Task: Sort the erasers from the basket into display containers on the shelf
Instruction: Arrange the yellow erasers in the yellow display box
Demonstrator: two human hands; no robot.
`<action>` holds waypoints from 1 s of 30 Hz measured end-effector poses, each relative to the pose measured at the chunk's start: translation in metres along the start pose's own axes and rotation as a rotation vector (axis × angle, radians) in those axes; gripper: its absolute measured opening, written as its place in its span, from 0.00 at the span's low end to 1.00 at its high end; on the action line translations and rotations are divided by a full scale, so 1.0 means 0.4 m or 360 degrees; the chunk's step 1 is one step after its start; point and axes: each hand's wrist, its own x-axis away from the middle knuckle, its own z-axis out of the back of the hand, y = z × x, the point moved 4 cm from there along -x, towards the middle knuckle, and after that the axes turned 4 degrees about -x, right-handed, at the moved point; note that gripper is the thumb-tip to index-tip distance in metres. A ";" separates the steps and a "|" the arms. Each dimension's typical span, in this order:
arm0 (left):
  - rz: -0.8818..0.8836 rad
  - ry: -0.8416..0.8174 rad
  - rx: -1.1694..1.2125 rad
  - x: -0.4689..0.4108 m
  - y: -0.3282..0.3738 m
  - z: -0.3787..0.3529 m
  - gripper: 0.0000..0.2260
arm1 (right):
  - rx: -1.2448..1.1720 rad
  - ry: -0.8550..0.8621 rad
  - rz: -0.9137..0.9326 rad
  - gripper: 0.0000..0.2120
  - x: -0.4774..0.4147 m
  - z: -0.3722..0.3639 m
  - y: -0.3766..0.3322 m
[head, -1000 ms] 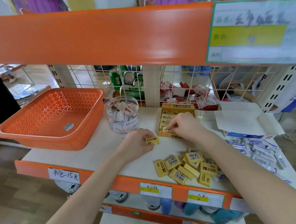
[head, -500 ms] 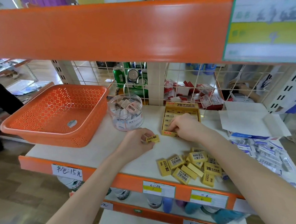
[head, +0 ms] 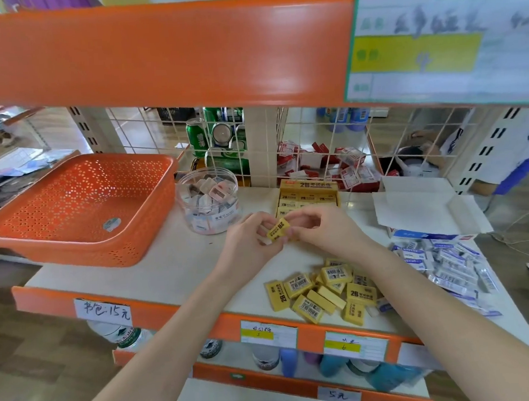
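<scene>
I see both hands meeting just in front of the yellow display box [head: 308, 196], which stands on the white shelf [head: 168, 268] against the wire grid. The left hand [head: 249, 244] has its fingers curled and pinches one end of a single yellow eraser [head: 278, 229]; the right hand [head: 320, 228] closes its fingertips on the other end, so the eraser hangs between them, tilted, printed face up, lifted off the shelf. The display box is open at the top and shows rows of yellow erasers already laid inside. In front of the box and a little to its right, near the shelf's front edge, lies a loose heap of yellow erasers [head: 323, 289], some showing barcodes. To the box's left stands a clear round tub [head: 209, 200] of small wrapped items, and further left the orange basket [head: 81, 208], which holds only a small sticker-like thing. To the box's right sits an open white carton [head: 424, 209] with blue-and-white packets [head: 446, 263] spilled before it.
</scene>
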 end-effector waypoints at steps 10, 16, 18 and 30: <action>0.0002 -0.0136 0.0136 0.010 0.045 -0.015 0.11 | -0.0147 -0.0016 0.0007 0.16 0.032 0.046 0.006; -0.0104 -0.0234 0.0150 0.024 0.065 -0.038 0.14 | -0.0322 0.0084 0.0031 0.16 0.044 0.055 0.005; -0.0090 -0.0183 0.0130 0.021 0.065 -0.039 0.12 | -0.0324 0.0101 0.0036 0.15 0.044 0.058 0.007; -0.0195 -0.0445 -0.0632 -0.038 0.028 -0.067 0.18 | 0.0731 0.0078 0.0007 0.16 0.009 0.072 0.045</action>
